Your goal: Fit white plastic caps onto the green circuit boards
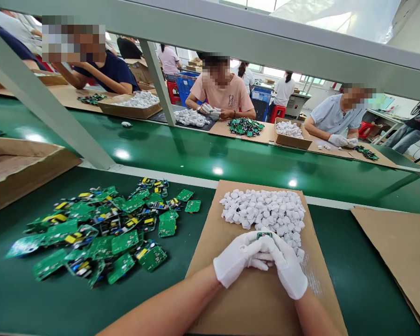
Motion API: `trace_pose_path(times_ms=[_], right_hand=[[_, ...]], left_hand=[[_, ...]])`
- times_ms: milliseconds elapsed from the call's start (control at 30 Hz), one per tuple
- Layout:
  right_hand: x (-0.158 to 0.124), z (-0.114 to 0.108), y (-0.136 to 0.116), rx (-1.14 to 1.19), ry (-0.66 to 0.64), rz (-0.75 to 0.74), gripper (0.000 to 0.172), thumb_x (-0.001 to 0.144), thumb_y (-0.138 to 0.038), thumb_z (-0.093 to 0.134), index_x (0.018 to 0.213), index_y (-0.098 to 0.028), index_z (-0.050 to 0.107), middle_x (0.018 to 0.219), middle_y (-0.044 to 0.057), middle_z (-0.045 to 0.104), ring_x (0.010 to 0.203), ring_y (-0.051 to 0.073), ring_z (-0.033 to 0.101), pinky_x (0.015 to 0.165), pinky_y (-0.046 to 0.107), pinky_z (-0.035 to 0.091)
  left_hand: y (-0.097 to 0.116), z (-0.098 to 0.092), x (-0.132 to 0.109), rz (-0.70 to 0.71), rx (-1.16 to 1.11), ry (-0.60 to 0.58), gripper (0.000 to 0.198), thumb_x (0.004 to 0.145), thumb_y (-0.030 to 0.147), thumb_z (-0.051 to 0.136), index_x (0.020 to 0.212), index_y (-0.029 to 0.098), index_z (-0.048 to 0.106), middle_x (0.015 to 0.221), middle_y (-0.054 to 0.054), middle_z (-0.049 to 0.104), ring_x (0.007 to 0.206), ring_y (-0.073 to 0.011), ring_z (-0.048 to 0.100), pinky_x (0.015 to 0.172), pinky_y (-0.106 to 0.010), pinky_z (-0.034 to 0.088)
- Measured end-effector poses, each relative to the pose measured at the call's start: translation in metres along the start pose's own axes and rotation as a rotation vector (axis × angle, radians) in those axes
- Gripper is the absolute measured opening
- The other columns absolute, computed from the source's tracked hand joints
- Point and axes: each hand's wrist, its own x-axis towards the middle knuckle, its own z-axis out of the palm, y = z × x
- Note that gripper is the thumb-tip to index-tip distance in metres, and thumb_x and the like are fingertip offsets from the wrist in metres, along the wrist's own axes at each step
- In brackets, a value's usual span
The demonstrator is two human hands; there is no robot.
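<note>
Both of my hands wear white gloves and meet over the cardboard sheet [227,289]. Between the fingertips of my left hand [237,255] and my right hand [287,267] sits a small green circuit board [265,235]. Only its upper part shows; the fingers cover the rest. Just beyond the hands, a heap of small white pieces [262,207] lies on the cardboard, too small and crowded to make out singly. To the left, a loose pile of green circuit boards [122,242] with yellow, black and blue parts is spread on the green bench.
An open cardboard box [31,182] stands at far left, a flat cardboard sheet [402,252] at right. A green conveyor surface [196,161] runs beyond a grey frame [154,79]. Across it, several people work beside trays of white pieces [290,130] and board piles [245,127].
</note>
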Motion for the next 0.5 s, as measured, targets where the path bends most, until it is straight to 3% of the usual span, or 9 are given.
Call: trace_pose_path(times_ms=[200, 367, 500], right_hand=[[-0.0002, 0.0011, -0.0010, -0.003, 0.010, 0.020, 0.033, 0.083, -0.042, 0.051, 0.107, -0.022, 0.060, 0.093, 0.004, 0.067, 0.093, 0.022, 0.059, 0.085, 0.032, 0.047], [0.0009, -0.0012, 0.0061, 0.291, -0.016, 0.128, 0.054, 0.087, -0.056, 0.029, 0.119, -0.020, 0.056, 0.097, 0.007, 0.067, 0.080, 0.021, 0.063, 0.067, 0.033, 0.053], [0.0020, 0.0011, 0.0065, 0.272, 0.022, 0.106, 0.043, 0.086, -0.048, 0.044, 0.111, -0.019, 0.062, 0.100, 0.007, 0.067, 0.090, 0.022, 0.061, 0.082, 0.035, 0.049]], left_hand=[[-0.0006, 0.0008, 0.0007, 0.013, 0.016, -0.011, 0.025, 0.075, 0.037, 0.061, 0.085, 0.014, 0.057, 0.074, -0.004, 0.060, 0.066, -0.0121, 0.059, 0.063, -0.025, 0.047], [0.0054, 0.0052, -0.0008, 0.001, -0.029, -0.062, 0.026, 0.075, 0.037, 0.061, 0.081, 0.012, 0.057, 0.068, -0.004, 0.056, 0.064, -0.0132, 0.059, 0.060, -0.024, 0.046], [0.0023, 0.0021, -0.0002, -0.018, -0.024, -0.048, 0.030, 0.073, 0.036, 0.063, 0.091, 0.013, 0.059, 0.074, -0.006, 0.059, 0.067, -0.0138, 0.060, 0.060, -0.024, 0.047]])
